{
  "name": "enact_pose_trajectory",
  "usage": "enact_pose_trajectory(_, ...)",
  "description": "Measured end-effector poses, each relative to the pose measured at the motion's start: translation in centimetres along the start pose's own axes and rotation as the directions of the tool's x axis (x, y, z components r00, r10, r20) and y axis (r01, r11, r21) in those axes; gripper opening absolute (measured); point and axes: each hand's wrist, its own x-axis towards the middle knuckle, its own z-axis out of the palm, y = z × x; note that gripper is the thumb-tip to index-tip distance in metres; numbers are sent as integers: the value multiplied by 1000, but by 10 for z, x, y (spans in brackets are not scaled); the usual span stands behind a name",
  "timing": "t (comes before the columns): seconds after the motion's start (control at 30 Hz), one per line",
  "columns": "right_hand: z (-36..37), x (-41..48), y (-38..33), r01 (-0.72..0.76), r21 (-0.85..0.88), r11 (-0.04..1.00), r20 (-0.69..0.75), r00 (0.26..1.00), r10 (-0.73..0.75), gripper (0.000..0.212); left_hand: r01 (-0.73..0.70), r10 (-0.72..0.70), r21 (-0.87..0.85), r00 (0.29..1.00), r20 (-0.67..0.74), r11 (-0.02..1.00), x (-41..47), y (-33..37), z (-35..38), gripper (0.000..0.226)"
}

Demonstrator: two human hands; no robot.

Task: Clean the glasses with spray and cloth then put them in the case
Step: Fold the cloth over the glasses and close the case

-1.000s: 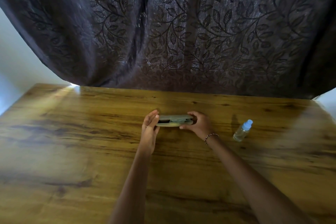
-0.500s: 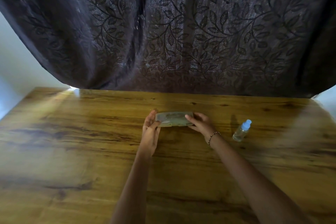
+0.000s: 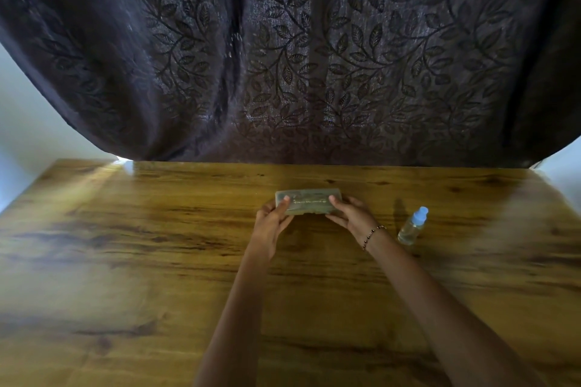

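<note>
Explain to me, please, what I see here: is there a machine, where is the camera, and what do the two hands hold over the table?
There is no machine. A person works with two bare hands; the one camera sits on the person's head and looks forward and down, so the arms enter from below. The left hand and the right hand grip the two ends of a greenish case, thumbs on top; it looks closed. To their right a small clear spray bottle with a pale blue cap stands on the wooden table, untouched. A beaded bracelet is on the right wrist. A dark curtain with a leaf pattern hangs behind. No glasses or cloth are in view.
</note>
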Motion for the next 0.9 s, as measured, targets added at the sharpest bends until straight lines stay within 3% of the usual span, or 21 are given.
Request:
enact_pose_trajectory(0.27,-5,1,-3,28,-13,1000,-53,998,-29,44,64,-66,-63,997,-34,996,2,-2,8,61)
enact_pose_trajectory(0.53,-7,2,-3,37,-13,999,-95,995,-38,45,79,-82,-68,995,-54,995,3,-2,13,53)
enact_pose_trajectory(0.7,-8,0,-3,41,-5,999,-113,993,-42,29,83,-90,-89,993,-71,993,4,-3,15,52)
enact_pose_trajectory(0.9,-13,-4,-7,58,17,998,-120,991,-56,40,97,-97,-57,995,-7,994,2,-4,18,63)
